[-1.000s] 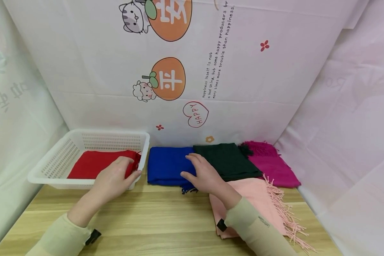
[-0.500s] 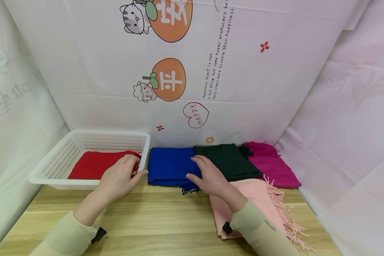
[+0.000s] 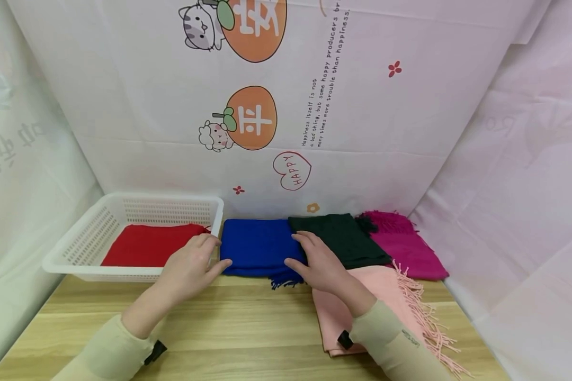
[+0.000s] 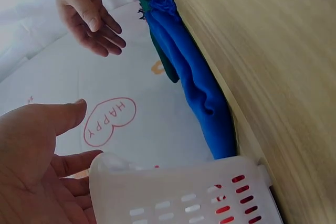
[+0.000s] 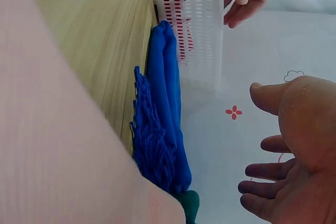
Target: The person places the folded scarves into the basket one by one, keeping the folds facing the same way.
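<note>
A folded blue scarf [image 3: 257, 243] with a fringe at its front right corner lies on the wooden table. My left hand [image 3: 190, 264] hovers over the right wall of the white basket [image 3: 133, 272], thumb reaching toward the scarf's left edge. Over the scarf's right end is my right hand [image 3: 321, 267], its fingers spread and holding nothing. Both wrist views show the hands, left [image 4: 37, 156] and right [image 5: 299, 145], raised above the blue scarf with relaxed fingers. Inside the basket lies a folded red scarf [image 3: 148, 246], its right end partly hidden by my left hand.
Right of the blue scarf lies a folded dark green scarf [image 3: 340, 241], with a magenta scarf [image 3: 407, 251] beyond it. A pink fringed scarf [image 3: 381, 296] lies nearer, under my right forearm. A white printed backdrop [image 3: 362, 132] rises behind the table.
My left hand has moved right, from over the red scarf to the basket's right rim and the blue scarf's left edge. My right hand has shifted slightly right. The scarves have stayed put.
</note>
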{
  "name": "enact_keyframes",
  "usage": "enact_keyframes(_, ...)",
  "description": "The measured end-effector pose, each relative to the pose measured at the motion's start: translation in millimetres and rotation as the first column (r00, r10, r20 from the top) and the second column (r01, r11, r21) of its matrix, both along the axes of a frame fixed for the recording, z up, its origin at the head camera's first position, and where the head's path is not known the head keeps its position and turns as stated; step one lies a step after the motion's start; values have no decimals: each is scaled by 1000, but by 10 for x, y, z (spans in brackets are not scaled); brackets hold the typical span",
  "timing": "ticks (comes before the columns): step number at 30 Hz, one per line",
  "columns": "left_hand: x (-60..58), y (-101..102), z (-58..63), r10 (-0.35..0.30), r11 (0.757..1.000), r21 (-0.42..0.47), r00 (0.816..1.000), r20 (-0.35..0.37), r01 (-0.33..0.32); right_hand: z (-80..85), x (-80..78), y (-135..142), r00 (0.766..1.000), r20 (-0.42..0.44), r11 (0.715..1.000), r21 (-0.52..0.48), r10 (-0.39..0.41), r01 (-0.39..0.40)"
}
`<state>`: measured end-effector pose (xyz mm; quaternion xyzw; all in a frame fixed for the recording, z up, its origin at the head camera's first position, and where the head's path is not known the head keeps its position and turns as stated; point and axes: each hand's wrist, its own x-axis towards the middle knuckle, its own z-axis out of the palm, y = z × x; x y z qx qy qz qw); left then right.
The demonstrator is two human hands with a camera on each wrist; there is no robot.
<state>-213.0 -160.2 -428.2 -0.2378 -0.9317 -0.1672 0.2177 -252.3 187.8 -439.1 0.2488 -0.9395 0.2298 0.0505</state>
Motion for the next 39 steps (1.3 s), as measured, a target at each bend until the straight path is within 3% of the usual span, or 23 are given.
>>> enact_keyframes(24, -8, 262, -49, -77, 997, -31, 996, -51, 76, -34, 67, 299, 997, 36, 998, -8, -62, 63)
enact_keyframes(32, -35, 380, -88, -99, 994, -48, 995, -29, 98, -75, 81, 421, 997, 28, 997, 7, -73, 73)
enact_keyframes(39, -43, 506, -112, -103, 994, -43, 994, 35, 105, -107, 93, 507, 996, 15, 996, -6, -84, 84)
